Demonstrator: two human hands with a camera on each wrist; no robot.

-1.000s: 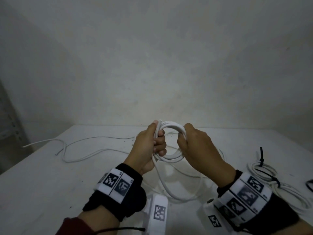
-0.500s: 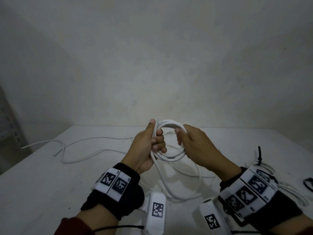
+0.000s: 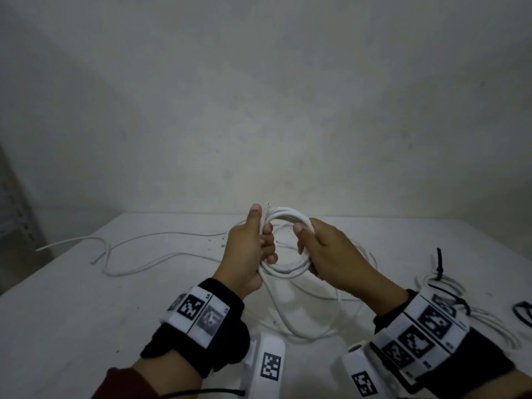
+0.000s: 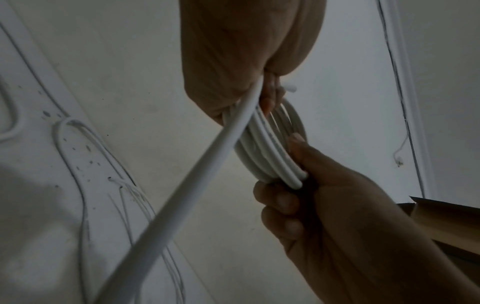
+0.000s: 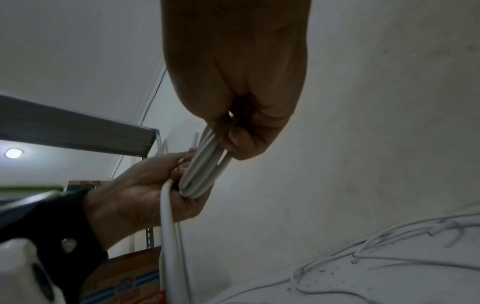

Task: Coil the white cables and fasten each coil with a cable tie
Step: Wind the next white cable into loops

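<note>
Coil (image 3: 283, 243) gripped mid-air by left hand (image 3: 250, 251) fingers, pinched opposite by right hand (image 3: 325, 254), keeping loops bunched while slack tail (image 3: 288, 318) feeds in.

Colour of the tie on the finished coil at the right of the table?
Black. The cable tie on the finished coil shows best in the head view.

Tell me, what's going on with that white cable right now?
Left hand grips coil; right hand grips opposite side. Uncoiled tail hangs to table. No tie yet.
</note>
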